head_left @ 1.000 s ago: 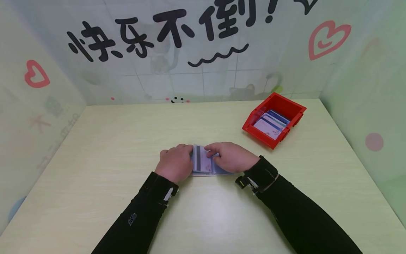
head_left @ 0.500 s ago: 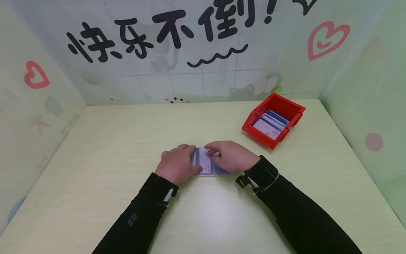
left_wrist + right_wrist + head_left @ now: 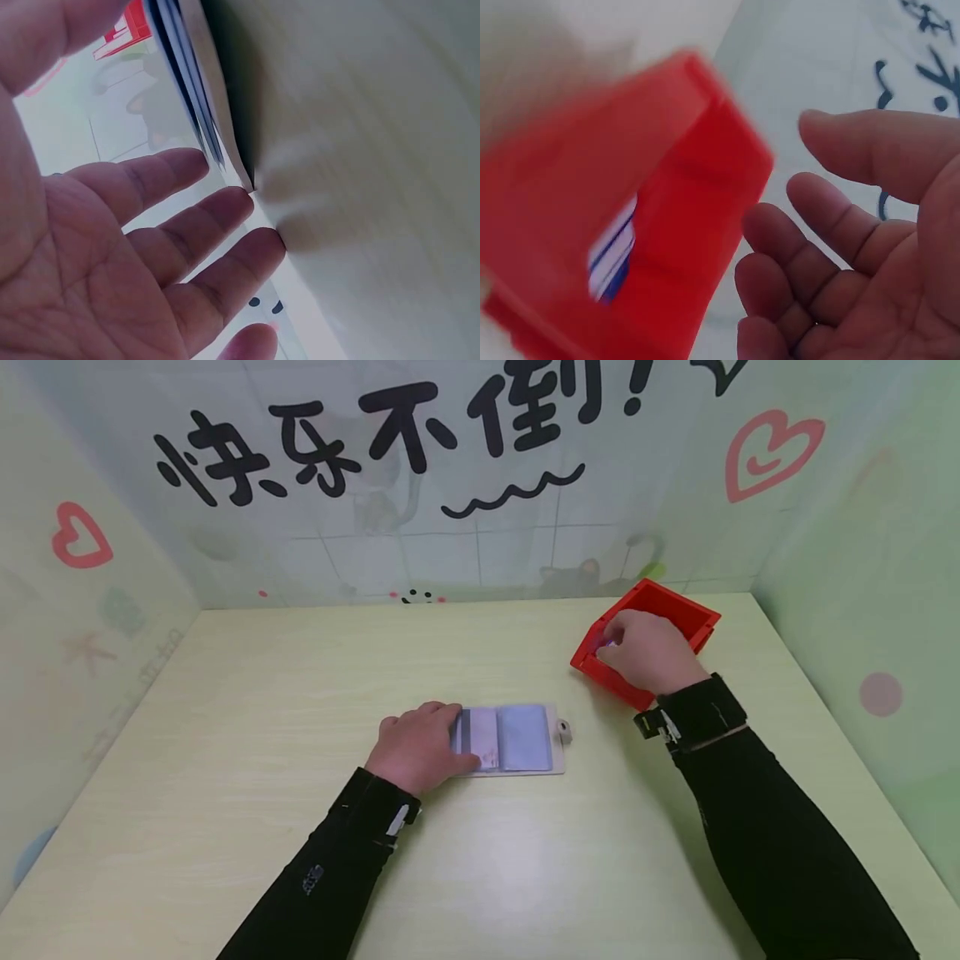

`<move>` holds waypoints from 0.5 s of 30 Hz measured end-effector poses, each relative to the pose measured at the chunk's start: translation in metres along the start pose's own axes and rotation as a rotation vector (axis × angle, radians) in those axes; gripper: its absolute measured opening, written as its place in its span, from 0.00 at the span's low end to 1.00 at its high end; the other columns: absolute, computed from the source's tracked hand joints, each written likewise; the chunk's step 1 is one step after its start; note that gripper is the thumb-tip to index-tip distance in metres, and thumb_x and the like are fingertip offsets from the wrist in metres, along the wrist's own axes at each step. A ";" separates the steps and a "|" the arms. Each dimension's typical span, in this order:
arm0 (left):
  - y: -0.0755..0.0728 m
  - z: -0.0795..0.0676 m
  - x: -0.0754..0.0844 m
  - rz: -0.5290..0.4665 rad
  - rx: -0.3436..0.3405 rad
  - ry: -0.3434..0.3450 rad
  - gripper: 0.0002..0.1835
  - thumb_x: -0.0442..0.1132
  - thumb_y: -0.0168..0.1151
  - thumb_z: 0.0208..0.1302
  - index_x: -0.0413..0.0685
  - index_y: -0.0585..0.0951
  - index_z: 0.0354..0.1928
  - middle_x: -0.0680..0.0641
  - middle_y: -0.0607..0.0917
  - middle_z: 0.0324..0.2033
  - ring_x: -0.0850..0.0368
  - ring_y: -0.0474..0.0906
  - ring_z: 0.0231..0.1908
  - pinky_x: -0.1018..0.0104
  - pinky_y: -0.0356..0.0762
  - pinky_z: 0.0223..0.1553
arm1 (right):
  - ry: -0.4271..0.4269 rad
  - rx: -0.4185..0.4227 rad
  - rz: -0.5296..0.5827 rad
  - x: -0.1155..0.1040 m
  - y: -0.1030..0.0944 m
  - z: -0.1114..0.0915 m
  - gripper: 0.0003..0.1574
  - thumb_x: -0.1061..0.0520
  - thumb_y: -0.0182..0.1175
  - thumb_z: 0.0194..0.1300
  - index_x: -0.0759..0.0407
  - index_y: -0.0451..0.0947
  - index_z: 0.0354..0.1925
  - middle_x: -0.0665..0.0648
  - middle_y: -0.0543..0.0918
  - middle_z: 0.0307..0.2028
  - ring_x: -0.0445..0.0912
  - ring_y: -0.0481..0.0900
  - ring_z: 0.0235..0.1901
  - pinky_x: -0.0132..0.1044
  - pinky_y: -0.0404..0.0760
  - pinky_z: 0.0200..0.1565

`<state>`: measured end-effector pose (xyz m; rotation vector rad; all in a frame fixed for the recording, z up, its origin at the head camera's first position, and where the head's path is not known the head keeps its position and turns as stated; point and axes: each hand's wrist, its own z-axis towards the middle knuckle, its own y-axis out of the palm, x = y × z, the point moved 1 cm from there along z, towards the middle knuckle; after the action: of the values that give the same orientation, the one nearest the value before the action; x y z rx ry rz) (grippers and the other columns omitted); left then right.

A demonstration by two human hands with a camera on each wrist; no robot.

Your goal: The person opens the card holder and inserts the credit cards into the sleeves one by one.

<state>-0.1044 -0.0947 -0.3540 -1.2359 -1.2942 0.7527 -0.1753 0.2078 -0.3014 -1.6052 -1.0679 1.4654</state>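
Observation:
A small card holder (image 3: 557,760) lies spread on the table, a clear sleeve (image 3: 525,739) on its right and a pale pink card with a dark stripe (image 3: 486,735) in the sleeve beside it. My left hand (image 3: 420,747) rests on its left part, thumb on the pocketed card. In the left wrist view the fairly straight fingertips (image 3: 238,201) touch the table along the holder's edge. Over the red bin (image 3: 615,681) is my right hand (image 3: 651,652). The right wrist view shows its fingers loosely bent and holding nothing, near several striped cards (image 3: 615,247) inside the bin.
The pale wooden table (image 3: 300,685) is enclosed by printed walls (image 3: 480,552) at the back and both sides. The holder's snap strap (image 3: 564,731) sticks out to its right. The bin stands at the back right, its raised walls around the cards.
My right hand has left the card holder and moved right and back to the red bin. My left thumb has come down onto the pocketed card.

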 end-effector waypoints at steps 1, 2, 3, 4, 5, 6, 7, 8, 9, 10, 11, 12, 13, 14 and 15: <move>0.000 0.000 0.000 -0.002 -0.002 0.000 0.42 0.61 0.75 0.59 0.49 0.77 0.72 0.44 0.82 0.66 0.47 0.80 0.54 0.39 0.72 0.60 | 0.016 0.000 -0.024 0.005 -0.002 0.003 0.28 0.55 0.72 0.63 0.63 0.78 0.58 0.66 0.85 0.50 0.60 0.79 0.47 0.55 0.86 0.52; 0.000 0.000 0.000 -0.002 -0.004 -0.001 0.43 0.61 0.75 0.59 0.49 0.77 0.72 0.44 0.82 0.66 0.47 0.80 0.54 0.39 0.72 0.60 | 0.024 -0.003 -0.051 0.009 -0.004 0.006 0.30 0.55 0.73 0.62 0.64 0.77 0.59 0.67 0.85 0.50 0.61 0.79 0.47 0.56 0.87 0.52; 0.000 0.000 -0.001 -0.003 -0.005 -0.001 0.43 0.61 0.75 0.58 0.49 0.76 0.72 0.44 0.82 0.66 0.47 0.80 0.54 0.39 0.72 0.60 | 0.032 -0.008 -0.077 0.013 -0.005 0.010 0.32 0.55 0.73 0.61 0.65 0.77 0.60 0.67 0.85 0.50 0.60 0.79 0.46 0.56 0.87 0.50; 0.000 0.000 -0.001 -0.002 -0.005 0.000 0.43 0.61 0.75 0.58 0.49 0.76 0.72 0.44 0.82 0.66 0.47 0.80 0.54 0.39 0.72 0.60 | 0.039 -0.019 -0.103 0.016 -0.006 0.013 0.32 0.55 0.74 0.60 0.65 0.78 0.60 0.67 0.85 0.48 0.61 0.79 0.45 0.56 0.87 0.49; 0.000 -0.001 -0.001 -0.002 -0.005 0.000 0.43 0.61 0.75 0.58 0.49 0.76 0.72 0.44 0.82 0.66 0.46 0.80 0.54 0.39 0.72 0.60 | 0.043 -0.031 -0.130 0.019 -0.006 0.017 0.32 0.55 0.74 0.59 0.66 0.78 0.58 0.67 0.86 0.47 0.61 0.79 0.44 0.56 0.87 0.48; 0.000 -0.001 -0.001 -0.001 -0.007 0.000 0.44 0.62 0.75 0.58 0.49 0.76 0.72 0.44 0.82 0.66 0.47 0.80 0.55 0.39 0.72 0.61 | 0.044 -0.043 -0.156 0.021 -0.006 0.019 0.30 0.55 0.74 0.58 0.66 0.79 0.56 0.66 0.86 0.45 0.61 0.78 0.44 0.57 0.86 0.48; 0.000 -0.001 -0.002 -0.001 -0.008 0.001 0.44 0.62 0.75 0.58 0.49 0.76 0.72 0.44 0.82 0.66 0.47 0.80 0.55 0.39 0.72 0.61 | 0.042 -0.053 -0.185 0.023 -0.005 0.022 0.28 0.56 0.74 0.57 0.66 0.80 0.53 0.65 0.87 0.42 0.60 0.78 0.44 0.58 0.85 0.49; 0.000 -0.001 -0.002 -0.001 -0.008 0.000 0.44 0.62 0.75 0.57 0.49 0.76 0.72 0.44 0.82 0.66 0.47 0.80 0.55 0.39 0.71 0.61 | 0.035 -0.062 -0.211 0.024 -0.005 0.025 0.25 0.56 0.75 0.55 0.65 0.81 0.49 0.64 0.87 0.39 0.61 0.78 0.43 0.59 0.84 0.50; 0.000 -0.001 -0.002 0.000 -0.008 0.001 0.44 0.61 0.75 0.57 0.49 0.76 0.72 0.44 0.82 0.66 0.47 0.80 0.55 0.39 0.71 0.61 | 0.033 -0.072 -0.232 0.025 -0.004 0.027 0.22 0.56 0.75 0.54 0.64 0.82 0.45 0.63 0.87 0.36 0.60 0.78 0.43 0.61 0.83 0.51; 0.000 -0.001 -0.002 0.001 -0.009 0.001 0.44 0.61 0.76 0.57 0.49 0.76 0.72 0.45 0.82 0.66 0.47 0.80 0.55 0.39 0.71 0.61 | 0.030 -0.082 -0.249 0.026 -0.003 0.029 0.19 0.56 0.75 0.53 0.63 0.82 0.40 0.62 0.86 0.33 0.60 0.78 0.43 0.62 0.81 0.52; 0.000 -0.001 -0.002 0.003 -0.008 0.002 0.44 0.61 0.76 0.57 0.50 0.76 0.72 0.45 0.82 0.66 0.47 0.80 0.55 0.39 0.71 0.61 | 0.029 -0.090 -0.261 0.027 -0.002 0.031 0.16 0.56 0.75 0.53 0.63 0.81 0.37 0.61 0.85 0.31 0.60 0.78 0.43 0.62 0.80 0.53; 0.000 -0.001 -0.002 0.005 -0.008 0.003 0.44 0.61 0.76 0.57 0.50 0.76 0.72 0.45 0.82 0.66 0.47 0.80 0.55 0.39 0.71 0.61 | 0.030 -0.097 -0.269 0.027 -0.001 0.032 0.14 0.57 0.74 0.52 0.62 0.81 0.34 0.61 0.85 0.29 0.60 0.78 0.43 0.63 0.79 0.53; 0.000 -0.001 -0.002 0.009 -0.007 0.004 0.44 0.61 0.76 0.57 0.50 0.76 0.72 0.45 0.82 0.66 0.47 0.80 0.55 0.39 0.71 0.61 | 0.033 -0.104 -0.275 0.028 0.000 0.033 0.13 0.57 0.74 0.52 0.61 0.80 0.31 0.60 0.84 0.27 0.60 0.78 0.43 0.63 0.78 0.53; 0.001 -0.001 -0.002 0.014 -0.005 0.006 0.44 0.62 0.76 0.57 0.50 0.76 0.72 0.45 0.82 0.65 0.47 0.80 0.55 0.39 0.71 0.61 | 0.037 -0.109 -0.281 0.028 0.000 0.034 0.12 0.57 0.74 0.51 0.61 0.80 0.30 0.60 0.84 0.26 0.60 0.78 0.42 0.62 0.77 0.54; 0.001 -0.001 -0.002 0.019 -0.004 0.009 0.44 0.62 0.76 0.57 0.50 0.76 0.72 0.45 0.82 0.65 0.47 0.80 0.55 0.39 0.71 0.61 | 0.040 -0.114 -0.288 0.028 0.001 0.035 0.12 0.58 0.74 0.51 0.61 0.80 0.29 0.60 0.84 0.26 0.60 0.78 0.42 0.62 0.77 0.54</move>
<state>-0.1041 -0.0969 -0.3552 -1.2554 -1.2790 0.7580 -0.2097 0.2314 -0.3177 -1.4788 -1.3186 1.1956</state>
